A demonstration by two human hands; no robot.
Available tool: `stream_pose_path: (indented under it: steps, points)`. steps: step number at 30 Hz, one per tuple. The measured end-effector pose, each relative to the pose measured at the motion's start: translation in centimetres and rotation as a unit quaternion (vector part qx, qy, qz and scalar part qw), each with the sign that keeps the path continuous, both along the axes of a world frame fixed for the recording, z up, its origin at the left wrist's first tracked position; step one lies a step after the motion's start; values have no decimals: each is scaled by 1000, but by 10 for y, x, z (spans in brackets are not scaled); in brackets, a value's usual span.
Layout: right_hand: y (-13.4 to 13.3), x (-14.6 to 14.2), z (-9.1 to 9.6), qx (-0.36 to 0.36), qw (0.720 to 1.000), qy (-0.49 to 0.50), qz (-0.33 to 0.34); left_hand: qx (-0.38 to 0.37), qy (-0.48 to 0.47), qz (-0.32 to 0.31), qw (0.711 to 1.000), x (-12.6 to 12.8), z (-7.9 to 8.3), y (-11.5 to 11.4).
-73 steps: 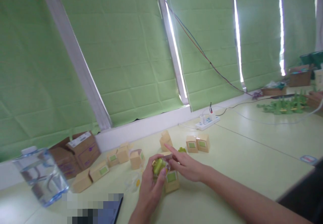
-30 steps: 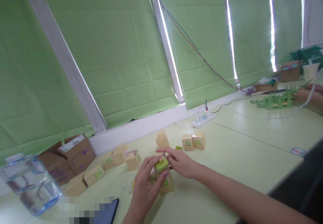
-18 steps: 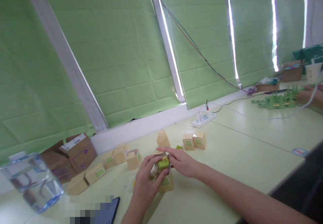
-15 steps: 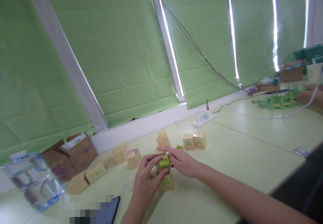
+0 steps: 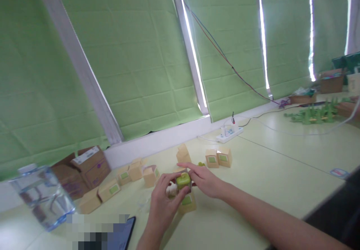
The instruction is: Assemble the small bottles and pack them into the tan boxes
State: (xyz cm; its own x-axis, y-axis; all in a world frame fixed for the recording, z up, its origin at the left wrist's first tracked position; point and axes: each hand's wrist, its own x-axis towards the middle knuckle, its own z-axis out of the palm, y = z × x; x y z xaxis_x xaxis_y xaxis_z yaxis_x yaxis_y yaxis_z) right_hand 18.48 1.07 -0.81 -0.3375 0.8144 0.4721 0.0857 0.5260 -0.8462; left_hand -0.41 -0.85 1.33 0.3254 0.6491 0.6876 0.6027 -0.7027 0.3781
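Observation:
A small green object (image 5: 183,180) sits between my two hands, just above an open tan box (image 5: 187,202) with a green label. My left hand (image 5: 163,203) is curled round the green object from the left and below. My right hand (image 5: 204,179) pinches it from the right, index finger stretched over its top. Whether the green object rests in the box or hangs over it is unclear.
Several tan boxes with green labels (image 5: 216,158) lie on the pale table (image 5: 267,175). A water bottle (image 5: 43,196) and a phone (image 5: 123,233) sit at the left, brown cartons (image 5: 87,165) by the wall, a power strip (image 5: 230,133) behind. Green pieces (image 5: 315,115) lie far right.
Both hands have stayed on the green object and turned it slightly over the box. The view shifted a little to the left and up. Another person's hand at the far right is out of view.

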Motion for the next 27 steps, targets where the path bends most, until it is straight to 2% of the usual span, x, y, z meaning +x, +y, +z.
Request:
stream_pose_path:
  steps: [3, 6, 9, 14, 20, 27]
  points:
    - [2, 0, -2, 21, 999, -24, -29, -29, -98, -9, 995, -2, -2, 1]
    - [4, 1, -4, 37, 997, -41, -51, -82, -215, -38, 972, -3, -3, 3]
    - [5, 2, -3, 53, 995, -57, -64, -98, -249, -42, 963, -3, -1, 2]
    - [3, 1, 0, 67, 992, -70, -76, -75, -189, -44, 978, -2, 8, -6]
    - [3, -1, 0, 69, 993, -70, -72, -53, -62, -87, 993, -7, 13, -15]
    - [-2, 0, 6, 84, 992, -76, -53, -89, 46, -103, 990, -1, 27, -18]
